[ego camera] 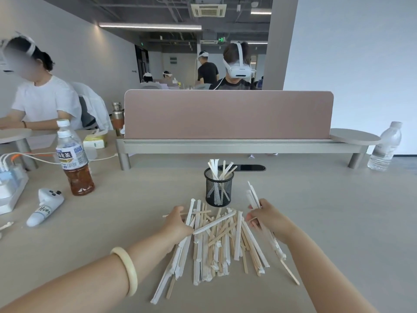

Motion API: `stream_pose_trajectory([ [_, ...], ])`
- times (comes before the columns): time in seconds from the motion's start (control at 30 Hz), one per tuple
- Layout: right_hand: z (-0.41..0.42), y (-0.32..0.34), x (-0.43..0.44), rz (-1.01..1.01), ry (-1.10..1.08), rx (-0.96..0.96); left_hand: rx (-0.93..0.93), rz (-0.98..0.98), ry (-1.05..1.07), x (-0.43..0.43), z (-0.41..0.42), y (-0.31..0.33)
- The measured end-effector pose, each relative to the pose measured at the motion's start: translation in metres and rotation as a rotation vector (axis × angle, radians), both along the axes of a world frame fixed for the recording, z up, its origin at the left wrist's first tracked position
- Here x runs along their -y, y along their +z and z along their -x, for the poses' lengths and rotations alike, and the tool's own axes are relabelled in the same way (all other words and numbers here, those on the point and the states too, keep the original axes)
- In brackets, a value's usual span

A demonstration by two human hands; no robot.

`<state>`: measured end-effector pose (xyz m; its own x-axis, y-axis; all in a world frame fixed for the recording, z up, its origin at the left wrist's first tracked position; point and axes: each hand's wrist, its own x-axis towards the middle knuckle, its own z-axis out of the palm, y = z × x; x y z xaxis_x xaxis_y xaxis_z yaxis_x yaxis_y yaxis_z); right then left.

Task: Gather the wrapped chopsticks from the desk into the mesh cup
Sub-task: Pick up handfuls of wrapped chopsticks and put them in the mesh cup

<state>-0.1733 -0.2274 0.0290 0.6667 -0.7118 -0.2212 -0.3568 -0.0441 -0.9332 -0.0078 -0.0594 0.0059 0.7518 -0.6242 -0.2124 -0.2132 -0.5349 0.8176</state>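
Observation:
A black mesh cup stands on the desk with several wrapped chopsticks upright in it. In front of it lies a spread pile of wrapped chopsticks, white paper sleeves mixed with bare wooden sticks. My left hand rests on the pile's left edge, fingers curled around the end of one wrapped chopstick that lies across the pile. My right hand is at the pile's right side, closed on a few wrapped chopsticks that point up and away, just right of the cup.
A tea bottle and a white controller sit at left, with a power strip at the far left edge. A pink divider on a shelf runs behind the cup. A water bottle stands far right. People sit beyond.

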Motion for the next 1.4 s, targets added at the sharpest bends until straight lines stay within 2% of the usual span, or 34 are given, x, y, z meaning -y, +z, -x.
stream_pose_trajectory([
  [0.2, 0.0, 0.009, -0.001, -0.152, -0.07, 0.487, -0.125, 0.14, 0.079, -0.002, -0.01, 0.007],
  [0.27, -0.001, 0.012, -0.004, -0.12, -0.105, 0.627, -0.149, 0.175, 0.078, -0.003, -0.011, 0.01],
  [0.33, -0.003, 0.014, -0.009, -0.032, -0.126, 0.69, -0.179, 0.201, 0.064, -0.004, -0.014, 0.01],
  [0.43, -0.003, 0.011, -0.016, 0.127, -0.13, 0.664, -0.219, 0.242, 0.047, -0.006, -0.014, 0.012],
  [0.57, -0.009, -0.007, -0.021, 0.306, -0.088, 0.538, -0.29, 0.322, 0.042, -0.01, -0.014, 0.017],
  [0.73, -0.015, -0.018, -0.03, 0.271, -0.219, 0.534, -0.195, 0.333, 0.074, -0.009, -0.018, 0.02],
  [0.87, -0.004, -0.001, -0.03, 0.225, -0.371, 0.651, -0.138, 0.442, 0.068, -0.01, -0.017, 0.032],
  [1.0, 0.001, 0.012, -0.034, 0.406, -0.555, 0.694, 0.013, 0.63, 0.021, -0.009, -0.013, 0.043],
  [1.13, -0.003, 0.017, -0.041, 0.528, -0.533, 0.677, 0.108, 0.656, -0.015, -0.003, -0.004, 0.039],
  [1.27, -0.007, 0.009, -0.044, 0.548, -0.461, 0.606, 0.045, 0.644, 0.036, 0.0, -0.002, 0.025],
  [1.4, -0.005, 0.017, -0.041, 0.543, -0.521, 0.645, 0.021, 0.713, 0.036, 0.003, -0.004, 0.029],
])
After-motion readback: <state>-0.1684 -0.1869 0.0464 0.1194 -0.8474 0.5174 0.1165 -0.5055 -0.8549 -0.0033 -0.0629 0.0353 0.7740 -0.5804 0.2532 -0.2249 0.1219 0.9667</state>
